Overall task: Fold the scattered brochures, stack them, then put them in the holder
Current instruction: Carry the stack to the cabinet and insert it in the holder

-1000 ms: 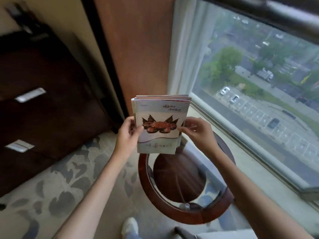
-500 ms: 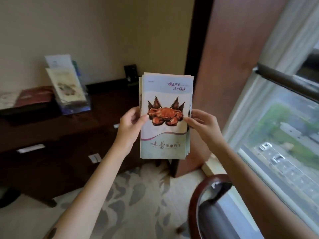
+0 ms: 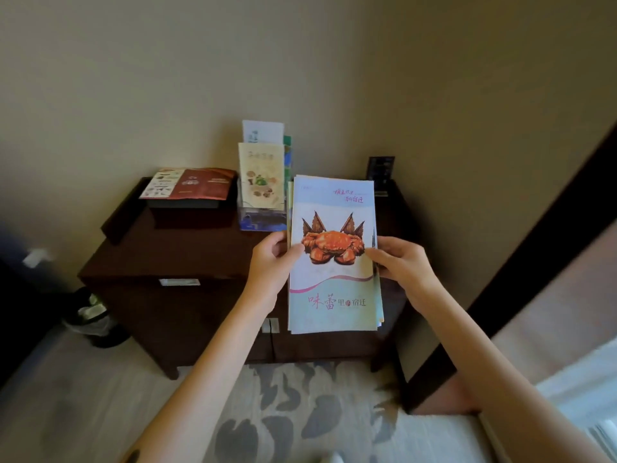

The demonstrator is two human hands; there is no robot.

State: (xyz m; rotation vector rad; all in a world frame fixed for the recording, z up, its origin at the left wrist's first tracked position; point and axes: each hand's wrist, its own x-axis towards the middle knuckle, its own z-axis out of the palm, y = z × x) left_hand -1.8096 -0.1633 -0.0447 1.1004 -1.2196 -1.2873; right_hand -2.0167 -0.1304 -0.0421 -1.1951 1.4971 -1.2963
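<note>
I hold a stack of folded brochures (image 3: 332, 295) upright in front of me; the top one shows an orange crab on pale blue and green. My left hand (image 3: 272, 262) grips the stack's left edge and my right hand (image 3: 402, 264) grips its right edge. Behind the stack, on a dark wooden cabinet (image 3: 187, 248), stands a clear plastic brochure holder (image 3: 262, 212) with a cream brochure in front and a white one behind it. The stack hides the holder's right side.
A red and white leaflet (image 3: 188, 183) lies on a dark box at the cabinet's back left. A black wall socket (image 3: 380, 172) sits behind the stack. A bin with a liner (image 3: 91, 317) stands on the floor left of the cabinet. Patterned carpet lies below; a dark frame runs along the right.
My view has swung left from the window and round table to the cabinet. The holder now sits centred just behind the stack, which both hands still hold.
</note>
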